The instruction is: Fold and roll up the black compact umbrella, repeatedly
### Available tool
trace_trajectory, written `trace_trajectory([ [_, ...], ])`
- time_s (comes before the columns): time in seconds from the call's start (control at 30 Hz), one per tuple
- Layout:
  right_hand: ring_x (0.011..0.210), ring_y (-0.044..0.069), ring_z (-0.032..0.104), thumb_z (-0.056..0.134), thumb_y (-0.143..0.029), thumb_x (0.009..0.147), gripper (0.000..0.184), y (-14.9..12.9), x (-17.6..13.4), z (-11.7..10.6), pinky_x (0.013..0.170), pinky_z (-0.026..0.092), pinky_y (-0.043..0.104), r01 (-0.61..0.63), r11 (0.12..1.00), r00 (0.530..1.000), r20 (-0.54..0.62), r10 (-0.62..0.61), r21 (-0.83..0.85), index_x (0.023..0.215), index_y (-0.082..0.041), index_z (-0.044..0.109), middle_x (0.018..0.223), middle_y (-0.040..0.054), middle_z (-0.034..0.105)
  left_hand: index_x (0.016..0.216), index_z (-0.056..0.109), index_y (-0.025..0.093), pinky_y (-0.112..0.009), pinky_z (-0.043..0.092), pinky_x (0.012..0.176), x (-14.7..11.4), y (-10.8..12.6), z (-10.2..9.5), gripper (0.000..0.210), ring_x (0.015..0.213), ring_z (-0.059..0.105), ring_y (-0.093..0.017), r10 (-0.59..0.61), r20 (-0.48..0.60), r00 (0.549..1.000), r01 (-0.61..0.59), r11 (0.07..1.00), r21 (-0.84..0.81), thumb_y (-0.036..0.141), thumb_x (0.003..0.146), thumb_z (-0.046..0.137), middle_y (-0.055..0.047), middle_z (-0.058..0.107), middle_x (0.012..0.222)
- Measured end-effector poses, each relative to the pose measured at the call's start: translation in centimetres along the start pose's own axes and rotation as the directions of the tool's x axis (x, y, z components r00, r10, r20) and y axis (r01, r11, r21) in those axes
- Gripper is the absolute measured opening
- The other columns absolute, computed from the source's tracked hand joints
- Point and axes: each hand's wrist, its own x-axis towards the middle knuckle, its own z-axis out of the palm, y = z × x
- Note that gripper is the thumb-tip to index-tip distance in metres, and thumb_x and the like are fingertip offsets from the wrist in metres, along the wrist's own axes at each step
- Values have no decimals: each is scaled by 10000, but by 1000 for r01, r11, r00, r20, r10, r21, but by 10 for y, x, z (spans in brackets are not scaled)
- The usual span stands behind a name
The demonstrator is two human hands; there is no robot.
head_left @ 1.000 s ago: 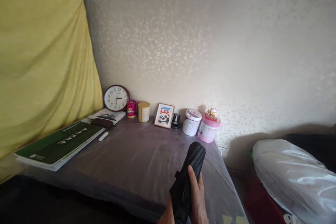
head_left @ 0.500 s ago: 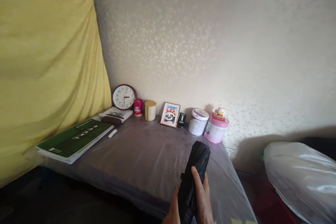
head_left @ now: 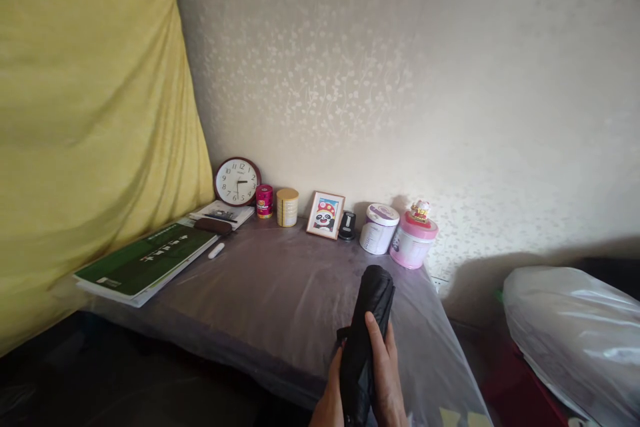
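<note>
A folded black umbrella (head_left: 367,340) is held between both hands over the near right part of the table, its far end tilted up and away from me. My right hand (head_left: 387,373) wraps its right side, with the thumb lying along the top. On the other side my left hand (head_left: 329,393) presses against the umbrella low down; most of its fingers are hidden. A small black strap (head_left: 343,333) sticks out on the left of the umbrella, just above the left hand.
Along the wall on the covered table (head_left: 250,320) stand a clock (head_left: 237,181), small canisters, a panda picture frame (head_left: 325,215), a white tub (head_left: 379,230) and a pink tub (head_left: 413,245) with a figurine. Green books (head_left: 150,260) lie left. A plastic-wrapped bundle (head_left: 575,327) sits right.
The umbrella has turned slightly and its top end has shifted a little to the left. The strap stands out more on its left side. Both hands keep their hold.
</note>
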Motion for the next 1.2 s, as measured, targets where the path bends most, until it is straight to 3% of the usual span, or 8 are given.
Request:
trace_trajectory([
  [0.13, 790, 208, 616, 674, -569, 616, 623, 5, 1, -1, 687, 489, 282, -33, 999, 999, -22, 33, 9, 1109, -196, 594, 845, -3, 672, 1415, 72, 141, -364, 267, 1083, -7, -6, -5, 885, 1346, 252, -251, 33, 3, 999, -33, 984, 175, 90, 643, 501, -119, 121, 1504],
  [0.37, 761, 196, 608, 619, -573, 686, 535, 2, 3, -7, 675, 484, 277, -65, 998, 997, 29, 65, -27, 1031, -164, 614, 792, 1, 658, 1406, -65, 258, -350, 270, 1091, -4, -3, -4, 969, 1369, 182, -192, 158, 153, 975, -131, 976, -175, 60, 624, 472, -21, 161, 1503],
  [0.6, 868, 210, 607, 701, -500, 630, 563, 6, 4, -4, 735, 476, 268, 20, 996, 1000, -17, -21, -92, 1084, -189, 580, 895, 2, 675, 1413, 4, 233, -357, 425, 943, -5, -12, -1, 986, 1230, 439, -309, -67, 26, 997, 55, 950, 306, 33, 581, 493, -116, 116, 1506],
  [0.73, 813, 213, 621, 678, -527, 639, 561, 11, 6, -8, 686, 493, 282, -67, 998, 998, 1, 67, -11, 1069, -175, 596, 853, 10, 675, 1416, 22, 181, -346, 333, 1039, -7, 1, -9, 972, 1332, 283, -250, 113, 139, 984, -113, 994, -12, 68, 587, 516, -101, 257, 1469],
  [0.83, 752, 222, 625, 676, -555, 619, 581, 11, 6, -11, 642, 500, 296, -77, 997, 997, 17, 77, 19, 1023, -142, 618, 776, 18, 667, 1410, 81, 238, -370, 382, 1007, -6, 8, -12, 915, 1284, 371, -229, 140, 247, 959, -81, 969, -235, 79, 605, 487, -49, 371, 1413],
  [0.97, 820, 217, 621, 691, -519, 634, 550, 11, 7, -10, 701, 492, 280, -6, 998, 1000, -1, 6, -55, 1042, -159, 609, 850, 12, 676, 1412, 108, 217, -352, 256, 1094, -6, 0, -6, 935, 1347, 252, -228, 145, 110, 983, -145, 989, -12, 64, 586, 518, -53, 232, 1484],
  [1.1, 851, 215, 617, 696, -506, 646, 570, 16, 6, -7, 721, 488, 278, -18, 997, 1000, -24, 16, -80, 1089, -165, 587, 900, 17, 679, 1417, 25, 205, -343, 398, 977, -6, -10, -3, 940, 1255, 411, -285, -29, 28, 999, 20, 961, 274, 83, 624, 516, -120, 199, 1487],
  [1.2, 775, 213, 628, 699, -523, 629, 574, 18, 5, -7, 676, 500, 288, -75, 997, 997, -9, 74, -16, 1046, -140, 608, 826, 24, 681, 1417, 38, 177, -362, 337, 1038, -5, -8, -8, 949, 1312, 320, -281, 67, 106, 992, -85, 982, 171, 81, 609, 524, -120, 218, 1481],
])
